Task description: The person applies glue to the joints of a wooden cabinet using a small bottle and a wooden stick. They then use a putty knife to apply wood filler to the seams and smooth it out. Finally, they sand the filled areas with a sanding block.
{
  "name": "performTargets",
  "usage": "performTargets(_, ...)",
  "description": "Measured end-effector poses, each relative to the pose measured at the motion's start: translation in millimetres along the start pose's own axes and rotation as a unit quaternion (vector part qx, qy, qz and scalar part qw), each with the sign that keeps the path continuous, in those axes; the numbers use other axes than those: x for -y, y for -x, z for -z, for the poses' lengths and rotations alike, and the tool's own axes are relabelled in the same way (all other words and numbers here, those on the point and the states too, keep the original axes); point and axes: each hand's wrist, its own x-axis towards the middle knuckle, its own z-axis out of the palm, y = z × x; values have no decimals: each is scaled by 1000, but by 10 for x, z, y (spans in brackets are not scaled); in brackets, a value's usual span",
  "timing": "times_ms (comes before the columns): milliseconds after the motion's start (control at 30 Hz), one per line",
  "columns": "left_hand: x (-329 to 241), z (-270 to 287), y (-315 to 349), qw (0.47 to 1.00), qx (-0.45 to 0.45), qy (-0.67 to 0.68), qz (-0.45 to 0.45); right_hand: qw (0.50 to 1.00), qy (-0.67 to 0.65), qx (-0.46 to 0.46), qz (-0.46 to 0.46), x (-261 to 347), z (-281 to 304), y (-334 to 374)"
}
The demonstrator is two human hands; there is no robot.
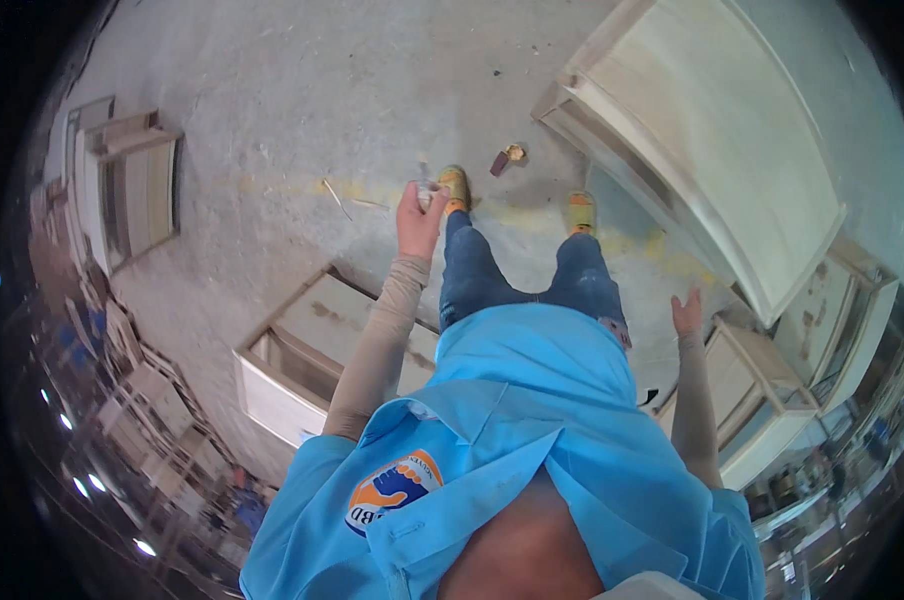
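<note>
My left hand [418, 222] is held out in front of me, its fingers closed round a small whitish, partly see-through object [426, 193]. Its kind is too small to make out. That hand appears just beside my yellow shoe [454, 186]. My right hand [687, 313] hangs out to the right with thumb and fingers apart and nothing in it. It is nearest to the lower edge of a large pale wooden cabinet [712, 120].
On the concrete floor lie a dark red block [499, 163], a yellowish crumpled piece [516, 152] and a thin curved white strip [338, 199]. Unpainted cabinet pieces stand at the far left [137, 195], near left [317, 325] and near right [747, 375].
</note>
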Motion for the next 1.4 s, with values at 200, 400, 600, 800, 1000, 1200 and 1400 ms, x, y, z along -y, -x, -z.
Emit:
performTargets(200, 966, 420, -1479, 970, 225, -51, 72, 985, -82, 109, 103, 1777, -1138, 679)
performTargets(400, 2277, 227, -2606, 947, 219, -232, -23, 959, -210, 145, 121, 2831, -1838, -152)
performTargets(600, 3862, -1204, -3674, 898, 296, -325, -12, 976, -121, 78, 164, 3319, -3119, -2206)
performTargets(800, 4901, -2551, -3742, 934, 259, -226, 96, 980, 7, 88, 180, 3784, -4155, -3789)
performTargets(1000, 5498, -3044, -3642, 950, 229, -131, 168, 966, 99, 32, 237, 3822, -4908, -4161)
performTargets(1200, 5160, -2538, -3916, 954, 220, -172, 111, 964, 55, -30, 258, 3762, -4749, -4142)
performTargets(1400, 4527, -1153, -3864, 967, 172, -188, -16, 967, -17, 28, 252, 4358, -3682, -3079)
